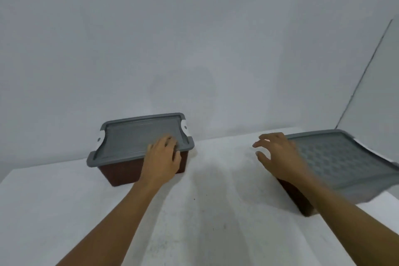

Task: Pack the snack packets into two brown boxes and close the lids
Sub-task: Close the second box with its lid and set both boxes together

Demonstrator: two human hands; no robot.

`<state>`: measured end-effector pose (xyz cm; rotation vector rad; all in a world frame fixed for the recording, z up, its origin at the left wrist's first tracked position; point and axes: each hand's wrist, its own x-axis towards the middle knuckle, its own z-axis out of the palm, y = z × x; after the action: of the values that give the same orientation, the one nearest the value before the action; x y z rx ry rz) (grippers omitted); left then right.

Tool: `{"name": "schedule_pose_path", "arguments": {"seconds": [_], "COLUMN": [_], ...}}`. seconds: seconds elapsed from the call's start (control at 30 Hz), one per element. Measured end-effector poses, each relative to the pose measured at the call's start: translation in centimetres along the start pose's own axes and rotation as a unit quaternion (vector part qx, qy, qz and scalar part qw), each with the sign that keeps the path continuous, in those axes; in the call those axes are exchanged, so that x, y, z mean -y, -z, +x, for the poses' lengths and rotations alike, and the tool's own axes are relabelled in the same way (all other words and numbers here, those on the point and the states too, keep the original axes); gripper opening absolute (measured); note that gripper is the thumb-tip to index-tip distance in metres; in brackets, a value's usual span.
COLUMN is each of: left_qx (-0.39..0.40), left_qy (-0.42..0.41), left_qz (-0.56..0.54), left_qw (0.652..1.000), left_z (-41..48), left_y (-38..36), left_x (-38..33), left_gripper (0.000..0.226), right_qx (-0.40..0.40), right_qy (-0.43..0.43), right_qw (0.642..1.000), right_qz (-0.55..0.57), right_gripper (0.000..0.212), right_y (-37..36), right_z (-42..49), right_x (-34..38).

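Left hand presses its fingers on the left lid at the near right corner; best to push evenly until it seats. Right hand hovers, fingers spread and holding nothing, beside the right lid. Left box and right box sit covered on the surface; no snack packets show.

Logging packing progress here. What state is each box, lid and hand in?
Left brown plastic box: grey lid on.
Right brown plastic box: grey patterned lid on; seating blurred.
Left hand: rests on left lid's near corner.
Right hand: fingers spread, holding nothing, by right box's left edge.
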<state>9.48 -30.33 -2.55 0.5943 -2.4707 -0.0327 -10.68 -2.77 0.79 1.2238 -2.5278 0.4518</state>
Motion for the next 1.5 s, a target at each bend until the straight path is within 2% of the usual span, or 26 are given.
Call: {"name": "schedule_pose_path", "arguments": {"seconds": [0.07, 0.13, 0.2, 0.27, 0.33, 0.43, 0.47, 0.53, 0.63, 0.77, 0.83, 0.93, 1.07, 1.23, 1.33, 1.4, 1.47, 1.5], "left_qx": [-0.013, -0.020, 0.041, 0.137, 0.233, 0.284, 0.273, 0.237, 0.210, 0.178, 0.163, 0.125, 0.089, 0.046, 0.035, 0.030, 0.019, 0.014], "left_qy": [-0.035, -0.039, -0.021, 0.029, 0.126, 0.248, 0.273, 0.308, 0.323, 0.332, 0.337, 0.340, 0.351, 0.378, 0.402, 0.430, 0.471, 0.487], "left_qz": [0.036, 0.028, -0.012, -0.090, -0.236, -0.441, -0.466, -0.486, -0.491, -0.486, -0.468, -0.402, -0.356, -0.380, -0.433, -0.503, -0.570, -0.584], "left_qw": [0.999, 0.999, 0.999, 0.986, 0.935, 0.814, 0.796, 0.783, 0.781, 0.789, 0.801, 0.841, 0.861, 0.843, 0.806, 0.749, 0.673, 0.649], "left_z": [-0.1, 0.5, 1.0, 1.7, 2.2, 2.4, 2.4, 2.3, 1.7, 0.9, 0.3, -0.8, -2.4, -4.4, -5.0, -5.3, -5.7, -6.0], "left_y": [-0.7, -1.3, -2.2, -3.3, -3.9, -4.8, -5.1, -5.7, -6.3, -6.5, -5.9, -4.4, -2.0, -0.3, 0.1, 0.2, 0.4, 0.4], "left_x": [-3.3, -7.1, -11.4, -16.8, -23.2, -29.3, -31.0, -32.4, -32.9, -31.5, -30.0, -26.5, -21.2, -16.9, -16.7, -17.2, -17.7, -17.8], "left_gripper": [0.035, 0.036, 0.034, 0.036, 0.044, 0.056, 0.058, 0.058, 0.055, 0.048, 0.047, 0.044, 0.032, 0.016, 0.014, 0.018, 0.023, 0.025], "right_qx": [0.000, 0.019, 0.055, 0.072, 0.077, 0.072, 0.066, 0.051, 0.038, 0.046, 0.054, 0.076, 0.147, 0.123, 0.099, 0.079, 0.068, 0.065], "right_qy": [-0.025, -0.056, -0.078, -0.088, -0.091, -0.058, -0.046, -0.029, -0.041, -0.084, -0.107, -0.126, -0.113, -0.092, -0.140, -0.182, -0.223, -0.236], "right_qw": [1.000, 0.998, 0.995, 0.994, 0.993, 0.994, 0.994, 0.993, 0.994, 0.995, 0.993, 0.988, 0.977, 0.973, 0.949, 0.910, 0.859, 0.840], "right_qz": [0.017, 0.028, 0.011, 0.000, 0.019, 0.059, 0.071, 0.101, 0.095, 0.007, -0.019, -0.049, 0.104, 0.172, 0.265, 0.364, 0.456, 0.485], "right_gripper": [0.023, 0.025, 0.028, 0.029, 0.027, 0.023, 0.021, 0.019, 0.025, 0.036, 0.043, 0.049, 0.040, 0.040, 0.039, 0.038, 0.034, 0.033], "right_y": [1.6, 2.9, 4.1, 5.2, 6.2, 6.2, 6.4, 6.3, 6.6, 6.9, 7.1, 6.6, 4.9, 2.5, 1.9, 1.7, 1.4, 1.4], "right_z": [-1.9, -3.8, -5.8, -7.6, -9.1, -9.6, -10.0, -10.3, -10.6, -9.5, -8.8, -8.1, -7.2, -5.2, -4.7, -4.8, -5.1, -5.3], "right_x": [-4.3, -8.3, -11.8, -14.9, -17.3, -18.1, -18.4, -18.9, -20.0, -20.4, -20.6, -20.6, -18.2, -13.6, -13.3, -13.3, -13.2, -13.0]}}
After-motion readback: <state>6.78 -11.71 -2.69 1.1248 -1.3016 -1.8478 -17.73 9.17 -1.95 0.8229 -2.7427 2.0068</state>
